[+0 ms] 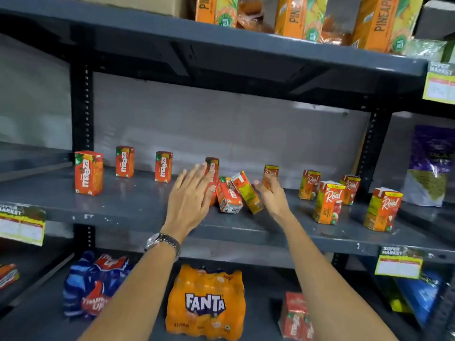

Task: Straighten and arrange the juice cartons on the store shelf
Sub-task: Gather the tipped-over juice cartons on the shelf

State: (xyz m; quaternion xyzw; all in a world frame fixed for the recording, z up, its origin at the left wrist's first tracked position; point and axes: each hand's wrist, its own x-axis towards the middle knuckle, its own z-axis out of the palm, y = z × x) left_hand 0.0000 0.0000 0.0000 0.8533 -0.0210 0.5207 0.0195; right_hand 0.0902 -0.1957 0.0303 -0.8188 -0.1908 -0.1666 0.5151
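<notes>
On the grey middle shelf (123, 205) three orange Maaza cartons (88, 173) stand upright and spaced apart on the left. A fourth Maaza carton (213, 164) stands behind my left hand (192, 195), whose spread fingers rest against it. Beside it, a Maaza carton (229, 196) and an orange-yellow carton (247, 193) lean against each other, tilted. My right hand (273, 196) is just right of them, thumb near the tilted carton, fingers in front of a Real carton (270, 171). Several Real cartons (328, 203) stand scattered at different angles to the right.
Tall pineapple cartons (376, 23) fill the upper shelf (221, 52), which hangs low overhead. Below are a Fanta pack (206, 303), a Thums Up pack (93, 286) and a Maaza pack (295, 316). A purple bag (429, 166) stands far right. Price tags (398, 264) hang on the shelf edges.
</notes>
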